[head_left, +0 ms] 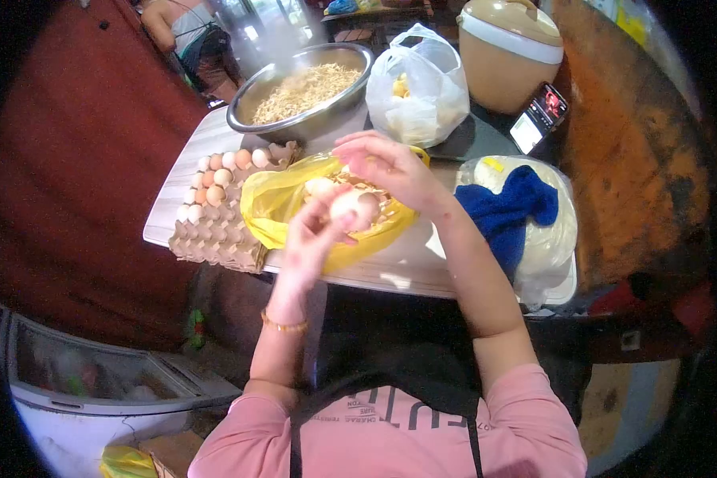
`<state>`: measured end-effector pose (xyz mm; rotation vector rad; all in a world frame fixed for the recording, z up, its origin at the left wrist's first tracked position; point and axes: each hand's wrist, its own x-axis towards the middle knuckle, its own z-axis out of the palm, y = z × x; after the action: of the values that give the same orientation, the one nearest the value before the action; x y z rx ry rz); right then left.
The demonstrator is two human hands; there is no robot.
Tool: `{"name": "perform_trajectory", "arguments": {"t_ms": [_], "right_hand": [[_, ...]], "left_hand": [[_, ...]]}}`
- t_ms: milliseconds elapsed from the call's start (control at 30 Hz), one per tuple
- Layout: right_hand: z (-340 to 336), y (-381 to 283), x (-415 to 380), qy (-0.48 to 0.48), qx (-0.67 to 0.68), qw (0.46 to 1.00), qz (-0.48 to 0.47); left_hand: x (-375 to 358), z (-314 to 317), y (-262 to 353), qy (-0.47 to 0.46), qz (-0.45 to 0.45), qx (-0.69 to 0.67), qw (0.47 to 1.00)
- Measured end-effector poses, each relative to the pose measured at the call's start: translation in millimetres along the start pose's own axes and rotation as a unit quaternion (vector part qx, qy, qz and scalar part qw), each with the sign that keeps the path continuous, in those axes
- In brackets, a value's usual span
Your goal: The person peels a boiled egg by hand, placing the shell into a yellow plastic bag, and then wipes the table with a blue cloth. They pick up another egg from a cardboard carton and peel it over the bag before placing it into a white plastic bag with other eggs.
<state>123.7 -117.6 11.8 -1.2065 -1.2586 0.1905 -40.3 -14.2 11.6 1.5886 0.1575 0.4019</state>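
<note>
My left hand point(315, 235) is closed around a pale egg point(352, 205), holding it over an open yellow plastic bag point(267, 203). My right hand point(390, 163) hovers just above and beyond that egg, its fingers stretched out and slightly blurred. Inside the bag lie pale and brown pieces that look like eggshells point(382, 217), partly covered by my hands. To the left, a cardboard egg tray point(223, 239) has white and brown eggs point(215, 195) in its far cups and bare cups nearer me.
A large metal bowl point(243, 119) of shredded tan food stands behind. Beside it are a white plastic bag point(422, 88), a beige lidded container point(506, 64) and a propped phone point(540, 119). A blue cloth point(498, 215) lies over a clear bag at right. Another person point(195, 44) stands far left.
</note>
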Motion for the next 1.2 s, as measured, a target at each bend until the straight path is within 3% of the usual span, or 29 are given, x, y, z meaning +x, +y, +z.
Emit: {"name": "perform_trajectory", "arguments": {"t_ms": [33,67,233,333,400,633,700,1033,1100,1200], "right_hand": [[3.2,2.8,0.6,-0.044,0.093,0.995,-0.004],[5.1,13.3,0.6,-0.089,0.075,0.992,-0.041],[17.8,10.5,-1.7,-0.1,0.013,0.994,-0.046],[23.0,13.2,-4.3,-0.115,-0.047,0.992,-0.02],[28.0,17.8,-5.3,-0.096,-0.017,0.995,0.023],[34.7,22.8,-7.3,-0.071,-0.057,0.996,0.016],[36.0,26.7,-7.3,-0.063,-0.106,0.992,-0.023],[31.2,26.0,-4.2,-0.064,-0.045,0.997,0.027],[31.7,32.0,-3.1,0.024,-0.01,0.997,0.067],[28.7,26.8,-2.9,0.052,-0.051,0.989,0.126]], "left_hand": [[8.7,-8.9,2.3,0.008,-0.006,-0.073,0.997],[16.3,-18.8,-1.8,0.011,-0.004,-0.07,0.997],[28.8,-28.5,-19.9,0.026,-0.023,-0.195,0.98],[25.6,-21.3,-19.0,0.053,-0.034,-0.203,0.977],[26.8,-25.5,-23.3,0.054,-0.032,-0.199,0.978],[25.0,-26.1,-24.7,0.086,-0.032,-0.164,0.982],[23.3,-25.7,-22.4,0.089,-0.03,-0.145,0.985],[24.8,-35.3,-24.1,0.075,0.007,-0.035,0.997],[21.6,-35.5,-23.4,0.077,-0.003,-0.082,0.994],[21.6,-39.8,-23.4,0.071,-0.02,-0.195,0.978]]}}
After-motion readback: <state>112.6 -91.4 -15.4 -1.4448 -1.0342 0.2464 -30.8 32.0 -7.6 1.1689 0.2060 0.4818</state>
